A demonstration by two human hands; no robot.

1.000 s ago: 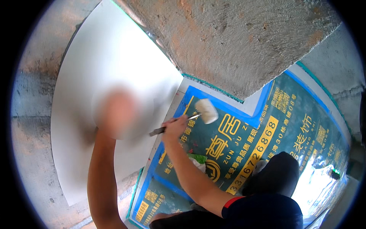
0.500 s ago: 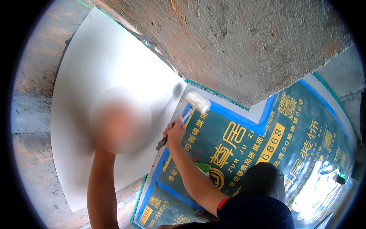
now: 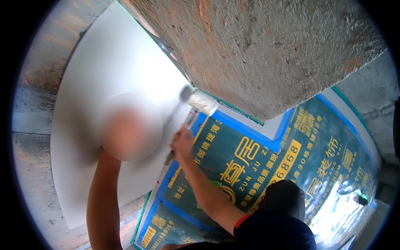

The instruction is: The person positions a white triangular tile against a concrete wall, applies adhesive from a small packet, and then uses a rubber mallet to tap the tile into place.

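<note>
A large glossy white tile (image 3: 96,62) fills the left side, with a green light line along its upper right edge. My left hand (image 3: 127,133) is at the tile, under a round blurred patch that hides its fingers. My right hand (image 3: 182,143) is closed round the handle of a mallet (image 3: 203,103) with a whitish, worn head. That head is close beside the tile's right corner, and its dark reflection shows on the tile. Motion smears the mallet and right hand slightly; whether the head touches the tile, I cannot tell.
Rough grey concrete (image 3: 266,54) juts in from above. Green protective sheeting (image 3: 216,146) with yellow print and blue tape (image 3: 241,125) spreads at right. Bare masonry (image 3: 33,112) borders the tile's left. A dark rounded form (image 3: 285,202) stands beside my dark, red-edged sleeve (image 3: 241,223).
The mallet in my right hand has moved left and slightly up, a little nearer the tile. The whole view has shifted a bit; my left hand stays at the tile.
</note>
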